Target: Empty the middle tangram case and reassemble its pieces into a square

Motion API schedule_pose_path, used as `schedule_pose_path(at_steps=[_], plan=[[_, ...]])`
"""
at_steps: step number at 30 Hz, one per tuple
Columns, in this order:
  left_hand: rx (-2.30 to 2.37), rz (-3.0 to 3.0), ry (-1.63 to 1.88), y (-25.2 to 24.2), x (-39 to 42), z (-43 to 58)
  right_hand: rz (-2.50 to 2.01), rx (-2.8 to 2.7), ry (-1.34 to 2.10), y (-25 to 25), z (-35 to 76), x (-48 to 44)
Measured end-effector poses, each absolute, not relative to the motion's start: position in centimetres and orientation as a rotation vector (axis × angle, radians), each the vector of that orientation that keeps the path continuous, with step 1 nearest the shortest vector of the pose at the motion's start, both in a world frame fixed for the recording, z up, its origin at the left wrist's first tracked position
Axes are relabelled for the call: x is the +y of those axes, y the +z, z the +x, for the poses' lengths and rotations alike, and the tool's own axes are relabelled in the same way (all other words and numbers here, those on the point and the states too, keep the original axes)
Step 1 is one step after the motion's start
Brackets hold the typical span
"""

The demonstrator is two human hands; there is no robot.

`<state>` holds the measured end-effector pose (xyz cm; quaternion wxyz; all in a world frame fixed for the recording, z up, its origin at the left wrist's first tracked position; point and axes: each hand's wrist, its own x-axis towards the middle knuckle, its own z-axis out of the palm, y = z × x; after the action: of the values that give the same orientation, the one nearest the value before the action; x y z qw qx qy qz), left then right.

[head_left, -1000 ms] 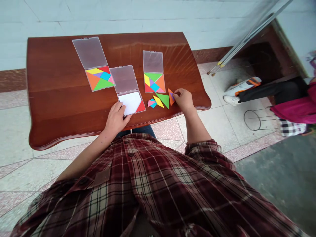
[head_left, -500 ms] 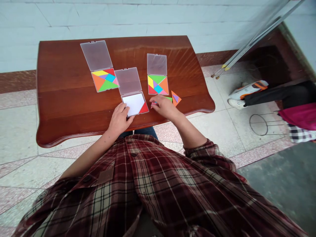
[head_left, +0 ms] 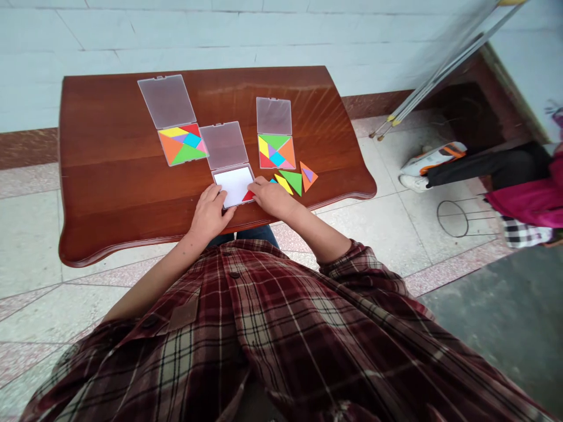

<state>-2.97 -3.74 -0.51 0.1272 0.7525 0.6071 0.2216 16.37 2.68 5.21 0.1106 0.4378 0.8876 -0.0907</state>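
An open plastic tangram case lies near the table's front edge. It holds a white sheet and a red triangle in its lower right corner. My left hand grips the case's left and front edges, with fingertips on the sheet. My right hand is at the case's right side, fingers bent together over the red triangle's edge. The pink piece it pinched earlier is now hidden by the fingers. Beside that hand lie a yellow parallelogram, a green triangle, an orange triangle with a purple triangle on it, and a partly covered blue piece.
Two filled tangram cases stand open, a left one and a right one. The left one touches the middle case's clear lid. Crutches lean by the wall; a seated person's leg is at the right.
My right hand has moved left from the loose pieces to the case, uncovering the yellow parallelogram and more of the green triangle. The left hand keeps its place. The view shifts slightly.
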Motion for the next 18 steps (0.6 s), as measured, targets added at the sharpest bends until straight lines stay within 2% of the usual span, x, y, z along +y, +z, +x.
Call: schedule_pose_path(at_steps=[10,18], plan=[[1.774,2.224,0.657,-0.9,-3.6,-3.1,1.369,2.72,-0.352,3.5,15.7,3.0],[1.791,2.229,0.641,-0.9,-3.7,-3.0,1.334,2.716,-0.493,4.2,16.5,4.0]])
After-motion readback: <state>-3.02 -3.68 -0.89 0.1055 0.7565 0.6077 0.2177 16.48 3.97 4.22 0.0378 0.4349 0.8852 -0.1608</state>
